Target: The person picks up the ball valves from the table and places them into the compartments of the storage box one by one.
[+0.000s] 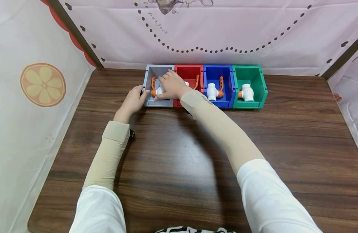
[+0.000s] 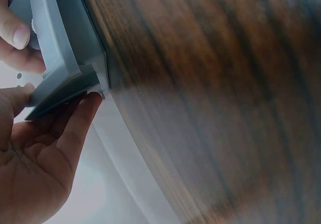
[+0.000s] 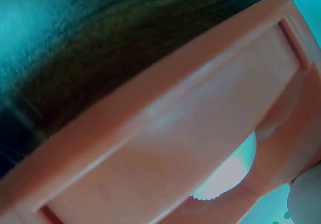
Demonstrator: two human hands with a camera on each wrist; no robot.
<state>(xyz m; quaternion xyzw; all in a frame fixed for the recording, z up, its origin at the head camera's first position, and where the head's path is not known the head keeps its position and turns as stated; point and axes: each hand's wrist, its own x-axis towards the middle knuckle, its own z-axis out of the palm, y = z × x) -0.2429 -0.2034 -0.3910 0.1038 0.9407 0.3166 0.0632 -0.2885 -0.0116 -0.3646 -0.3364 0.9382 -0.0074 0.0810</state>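
My left hand (image 1: 133, 100) holds the left wall of a grey bin (image 1: 158, 103), thumb at the rim and fingers outside and below in the left wrist view. Reaching over the grey bin, my right hand (image 1: 173, 85) has its fingers and thumb spread about a white ball valve (image 1: 159, 90) with an orange handle (image 1: 153, 83). Whether the fingers touch this valve is hidden. A red bin (image 1: 189, 69) lies partly under the right hand, with another valve's orange handle (image 1: 197, 81) showing; its white end (image 3: 230, 169) appears in the right wrist view.
To the right, a blue bin (image 1: 218, 69) and a green bin (image 1: 265, 92) continue the row, each with a white valve, (image 1: 211, 91) in blue and another valve (image 1: 247, 93) in green. The row stands at the back of the wooden table (image 1: 179, 168), before a patterned cloth (image 1: 219, 29).
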